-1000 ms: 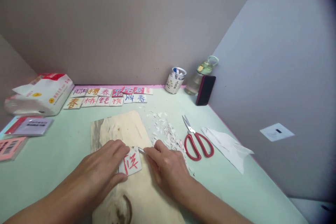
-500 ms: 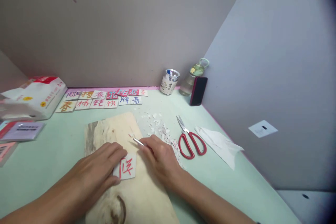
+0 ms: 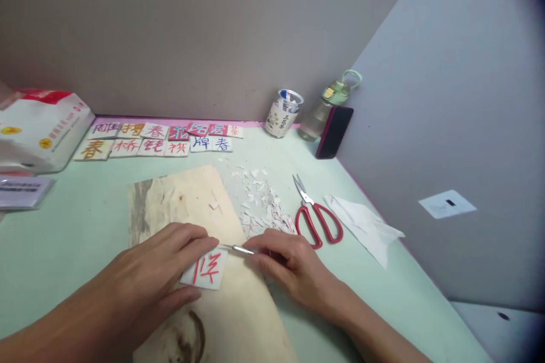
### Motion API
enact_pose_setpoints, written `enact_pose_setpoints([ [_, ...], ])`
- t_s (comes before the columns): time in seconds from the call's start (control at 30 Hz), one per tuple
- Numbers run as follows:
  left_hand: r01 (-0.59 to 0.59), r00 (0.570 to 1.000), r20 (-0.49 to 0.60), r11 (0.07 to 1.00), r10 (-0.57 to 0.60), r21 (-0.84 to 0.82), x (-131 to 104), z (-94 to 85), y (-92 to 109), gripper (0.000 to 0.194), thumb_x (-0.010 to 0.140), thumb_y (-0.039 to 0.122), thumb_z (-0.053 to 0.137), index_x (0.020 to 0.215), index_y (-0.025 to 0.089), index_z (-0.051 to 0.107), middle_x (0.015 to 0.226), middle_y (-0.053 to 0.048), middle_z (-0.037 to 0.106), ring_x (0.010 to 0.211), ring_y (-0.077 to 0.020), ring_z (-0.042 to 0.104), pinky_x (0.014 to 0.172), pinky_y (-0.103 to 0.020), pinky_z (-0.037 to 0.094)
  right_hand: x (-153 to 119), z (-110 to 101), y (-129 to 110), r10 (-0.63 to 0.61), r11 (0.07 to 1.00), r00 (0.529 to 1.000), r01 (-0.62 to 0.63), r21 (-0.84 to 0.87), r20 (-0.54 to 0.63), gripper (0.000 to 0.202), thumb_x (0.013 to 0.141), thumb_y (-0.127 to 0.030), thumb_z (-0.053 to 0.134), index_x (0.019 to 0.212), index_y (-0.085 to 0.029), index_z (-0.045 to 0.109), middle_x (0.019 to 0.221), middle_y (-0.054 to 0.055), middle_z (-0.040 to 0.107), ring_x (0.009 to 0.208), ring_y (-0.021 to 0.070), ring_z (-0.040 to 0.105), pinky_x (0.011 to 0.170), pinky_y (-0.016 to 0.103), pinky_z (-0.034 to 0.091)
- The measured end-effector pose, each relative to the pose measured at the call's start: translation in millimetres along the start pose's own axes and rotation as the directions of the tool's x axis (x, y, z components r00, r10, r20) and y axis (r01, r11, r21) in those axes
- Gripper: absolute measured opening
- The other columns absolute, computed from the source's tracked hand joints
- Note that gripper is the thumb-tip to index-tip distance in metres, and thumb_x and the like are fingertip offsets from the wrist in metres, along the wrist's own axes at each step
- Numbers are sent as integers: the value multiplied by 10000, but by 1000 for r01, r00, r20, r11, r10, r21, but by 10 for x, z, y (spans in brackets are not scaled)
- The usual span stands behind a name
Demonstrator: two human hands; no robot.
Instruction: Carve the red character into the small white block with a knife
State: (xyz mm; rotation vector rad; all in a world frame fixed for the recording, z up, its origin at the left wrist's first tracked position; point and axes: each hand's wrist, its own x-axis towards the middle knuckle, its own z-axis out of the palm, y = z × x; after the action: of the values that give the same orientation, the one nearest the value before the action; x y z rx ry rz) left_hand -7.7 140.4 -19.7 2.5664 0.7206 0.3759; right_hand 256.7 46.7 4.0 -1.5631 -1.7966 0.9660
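A small white square tile [image 3: 212,270] with a red character lies on the wooden board [image 3: 187,193]. My left hand [image 3: 166,272] rests on its left and upper edge, with the thumb at the lower left and the fingers bent over it. Between the thumb and fingers of my right hand [image 3: 289,264] is a thin silver pen-like tool [image 3: 243,250]. Its tip points left at the tile's top edge, close to my left fingertips. A small pale scrap [image 3: 213,205] lies higher on the board.
White shavings [image 3: 259,198] lie right of the board, near red-handled scissors [image 3: 317,215] and a tissue [image 3: 361,227]. Lettered tiles [image 3: 153,139] stand in rows at the back left beside a white package [image 3: 46,130]. A can [image 3: 283,116], bottle [image 3: 317,116] and phone [image 3: 335,133] are behind.
My right hand has drawn the tool back from the upper board to the tile's top edge. My left fingers have stretched further over the tile. The view has shifted slightly.
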Motion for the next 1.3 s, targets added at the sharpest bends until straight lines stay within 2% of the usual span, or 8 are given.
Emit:
enact_pose_setpoints([
  [0.2,39,999,2,999,-39,4,16,20,-2,460,869,188,643,1292,353,573,1241,10,656,1120,-212,642,831,-282,522,-48,-40,-10,-100,967,991,118,-226,90,201,1047,-279,543,1100,-220,727,882,17,693,743,133,628,653,252,433],
  [0.37,58,998,15,998,-58,17,51,36,50,342,883,221,659,1210,305,606,1160,-23,641,1056,-244,625,831,-340,506,-71,13,-27,-156,918,988,139,-373,-15,269,1066,-255,456,1176,-195,694,863,39,636,699,150,587,592,271,395],
  [0.47,59,998,5,998,-59,9,63,57,61,315,884,234,667,1186,296,603,1158,-30,629,1052,-257,609,851,-362,496,-89,19,-37,-158,943,977,106,-317,-143,332,1056,-202,414,1283,-204,656,880,43,620,710,150,576,609,270,421],
  [0.57,60,998,-4,998,-60,1,60,72,47,325,882,232,677,1189,298,593,1162,-36,625,1054,-262,602,850,-359,493,-97,-13,-59,-38,991,971,6,-133,-236,351,1049,-217,454,1363,-246,608,919,35,639,758,148,585,642,259,461],
  [0.67,56,998,-2,998,-56,-10,56,75,20,315,886,229,675,1184,296,600,1156,-38,629,1051,-257,608,848,-351,503,-83,-44,-78,69,997,984,-64,35,-167,316,1049,-255,511,1347,-264,614,888,5,661,727,130,578,630,238,468],
  [0.77,25,1000,16,998,-24,-50,54,66,-4,368,873,201,671,1217,315,610,1168,-29,640,1050,-240,625,858,-333,527,-49,-66,-75,-4,998,997,10,68,-78,215,1036,-216,550,1181,-255,704,947,10,691,861,140,634,763,257,505],
  [1.03,-153,985,57,974,165,-168,13,71,-98,598,901,105,528,1430,383,535,1392,-6,645,1260,-228,606,1060,-329,509,-19,-124,-45,-284,907,959,276,-319,22,264,1077,-229,469,1168,-183,713,963,81,676,868,173,631,745,290,508],
  [1.3,-87,991,86,976,106,-201,15,78,-80,515,945,178,554,1416,385,541,1398,-2,629,1296,-219,569,1089,-344,486,4,-74,16,-386,759,922,340,-555,37,208,1038,-184,558,1063,-212,762,843,34,681,754,158,596,652,291,422],
])
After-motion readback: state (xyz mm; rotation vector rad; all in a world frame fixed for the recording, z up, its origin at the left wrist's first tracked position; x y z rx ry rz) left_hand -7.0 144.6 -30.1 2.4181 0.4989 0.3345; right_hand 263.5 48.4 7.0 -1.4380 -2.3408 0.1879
